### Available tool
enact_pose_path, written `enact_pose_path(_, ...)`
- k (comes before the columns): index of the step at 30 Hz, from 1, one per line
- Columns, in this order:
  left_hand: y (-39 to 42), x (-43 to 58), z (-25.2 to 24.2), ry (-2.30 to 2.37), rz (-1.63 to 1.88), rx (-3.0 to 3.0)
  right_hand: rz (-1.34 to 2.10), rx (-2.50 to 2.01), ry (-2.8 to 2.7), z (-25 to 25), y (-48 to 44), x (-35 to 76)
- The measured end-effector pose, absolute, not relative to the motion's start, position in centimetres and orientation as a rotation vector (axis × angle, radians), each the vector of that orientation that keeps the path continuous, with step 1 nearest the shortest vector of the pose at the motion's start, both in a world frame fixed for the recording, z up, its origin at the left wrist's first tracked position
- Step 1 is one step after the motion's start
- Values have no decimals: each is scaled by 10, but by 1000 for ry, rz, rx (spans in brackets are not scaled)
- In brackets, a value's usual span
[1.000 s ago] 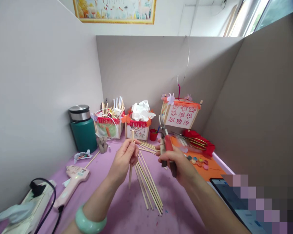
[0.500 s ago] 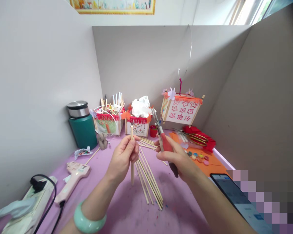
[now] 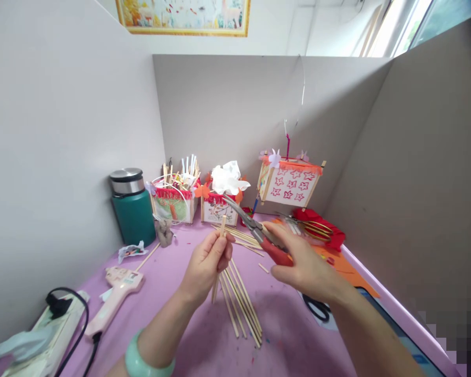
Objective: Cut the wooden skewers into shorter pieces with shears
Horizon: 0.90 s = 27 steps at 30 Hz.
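Note:
My left hand is closed round a thin wooden stick, held nearly upright with its top end above the thumb. In my right hand is a pair of long-nosed pliers with red handles. Their jaws point up and left, beside and above the stick's top; I cannot tell whether they touch it. Several loose wooden sticks lie on the purple table below my left hand. More sticks lie farther back, and a short cut piece rests under the pliers.
At the left are a pink glue gun, a power strip and a green flask. Decorated boxes stand behind. A paper lantern hangs at the back right. Black-handled scissors and a phone lie right.
The pliers have swung from nearly upright to leaning left, with their jaws closer to the stick. My left hand has shifted slightly right and down in the view with the stick.

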<state>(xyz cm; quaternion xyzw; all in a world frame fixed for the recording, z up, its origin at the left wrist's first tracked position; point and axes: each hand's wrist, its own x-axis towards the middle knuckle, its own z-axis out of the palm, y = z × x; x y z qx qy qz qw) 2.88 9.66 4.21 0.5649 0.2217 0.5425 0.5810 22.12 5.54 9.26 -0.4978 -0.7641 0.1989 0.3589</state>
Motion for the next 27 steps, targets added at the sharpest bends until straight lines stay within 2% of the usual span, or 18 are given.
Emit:
enact_pose_path(15, 89, 32, 45, 459, 1282, 1206, 134, -1453, -2374, 128, 30, 235)
enact_pose_path(27, 91, 34, 39, 494, 1291, 1181, 92, -1477, -2383, 134, 24, 220)
